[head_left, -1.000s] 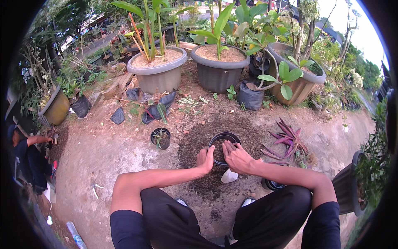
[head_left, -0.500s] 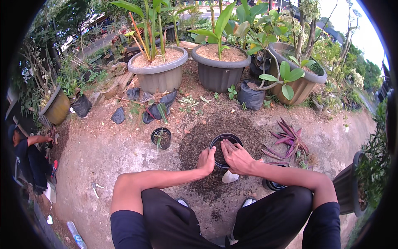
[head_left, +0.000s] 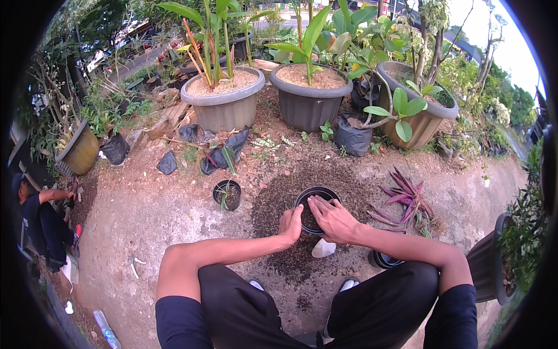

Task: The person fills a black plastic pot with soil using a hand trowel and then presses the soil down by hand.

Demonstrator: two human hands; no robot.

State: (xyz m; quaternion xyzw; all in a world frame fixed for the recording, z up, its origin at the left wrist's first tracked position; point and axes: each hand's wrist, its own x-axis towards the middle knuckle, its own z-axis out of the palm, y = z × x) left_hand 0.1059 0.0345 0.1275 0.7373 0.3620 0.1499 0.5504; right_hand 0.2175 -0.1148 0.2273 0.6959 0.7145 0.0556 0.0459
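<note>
A round black plant pot (head_left: 318, 191) with dark soil in it sits on the ground in front of me. My left hand (head_left: 291, 224) is closed on the pot's left side, its thumb up near the rim. My right hand (head_left: 334, 220) reaches over the right side, its fingers stretched out flat and pressed onto the soil inside. Its fingertips lie near the pot's middle. Just below the pot is a whitish, rounded piece (head_left: 324, 249) whose kind I cannot make out. Dark loose soil (head_left: 273, 200) is spread on the ground around the pot.
A small black pot with a seedling (head_left: 231, 196) stands at left, purple-leaved cuttings (head_left: 410, 198) lie at right. Another black pot (head_left: 381, 259) is by my right knee. Large planters (head_left: 311, 107) line the back. A person (head_left: 43, 218) sits far left, near a plastic bottle (head_left: 106, 330).
My right fingers have shifted slightly on the soil inside the pot. The left hand keeps its hold, and the pot stays in place.
</note>
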